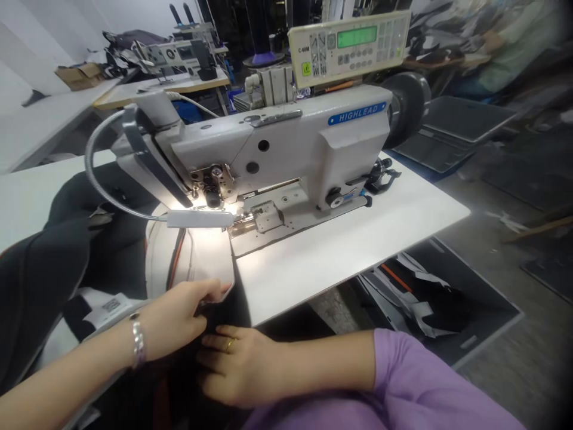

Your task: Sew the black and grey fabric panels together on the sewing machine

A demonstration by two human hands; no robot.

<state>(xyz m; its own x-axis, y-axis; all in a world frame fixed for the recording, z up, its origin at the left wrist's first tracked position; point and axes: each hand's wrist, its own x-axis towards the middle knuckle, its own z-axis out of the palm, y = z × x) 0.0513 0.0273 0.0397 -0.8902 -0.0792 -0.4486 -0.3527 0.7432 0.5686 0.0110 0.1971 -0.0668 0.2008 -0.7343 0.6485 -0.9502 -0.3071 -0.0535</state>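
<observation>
My left hand, with a bracelet at the wrist, pinches the near edge of a white fabric piece with an orange stripe that lies under the lamp. My right hand, wearing a ring, rests fingers closed on dark fabric at the table's front edge, just below the left hand. The white piece runs up toward the needle area of a white HIGHLEAD sewing machine. Black fabric is heaped to the left.
The white sewing table extends to the right. A control panel sits on top of the machine. A gooseneck lamp lights the needle area. A tray of cut fabric pieces lies on the floor at right. Another workstation stands behind.
</observation>
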